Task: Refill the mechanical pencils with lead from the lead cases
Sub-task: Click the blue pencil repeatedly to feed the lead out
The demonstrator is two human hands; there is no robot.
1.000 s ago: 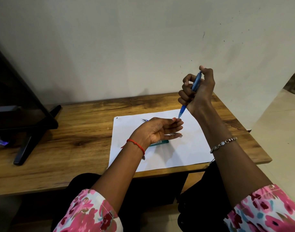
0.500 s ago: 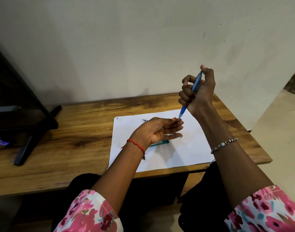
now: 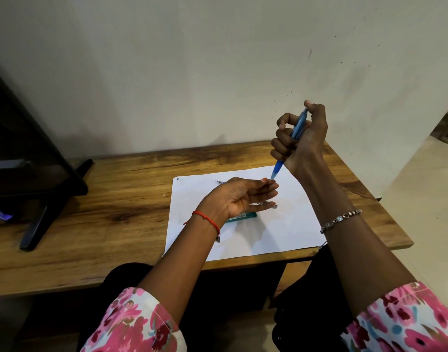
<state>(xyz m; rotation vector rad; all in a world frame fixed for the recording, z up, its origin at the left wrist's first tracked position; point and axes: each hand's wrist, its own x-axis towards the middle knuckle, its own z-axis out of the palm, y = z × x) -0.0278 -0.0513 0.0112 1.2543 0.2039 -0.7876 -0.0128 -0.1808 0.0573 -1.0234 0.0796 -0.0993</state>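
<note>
My right hand (image 3: 302, 138) is fisted around a blue mechanical pencil (image 3: 295, 134), held upright with the thumb on its top button and the tip pointing down. My left hand (image 3: 239, 198) hovers palm up over the white paper (image 3: 289, 224), fingers slightly apart, its fingertips right at the pencil's tip. Whether a lead lies on the fingers is too small to tell. A green lead case (image 3: 243, 216) lies on the paper under the left wrist. Another pencil lies behind the left hand, its metal tip (image 3: 218, 182) and striped end (image 3: 269, 205) showing.
The paper lies on a wooden desk (image 3: 116, 199) against a white wall. A black monitor on a slanted stand (image 3: 47, 199) fills the left side of the desk. The desk's right edge drops to a tiled floor (image 3: 426, 212).
The pencil's tip has come down slightly, now meeting the left fingertips. Otherwise both hands stay almost still.
</note>
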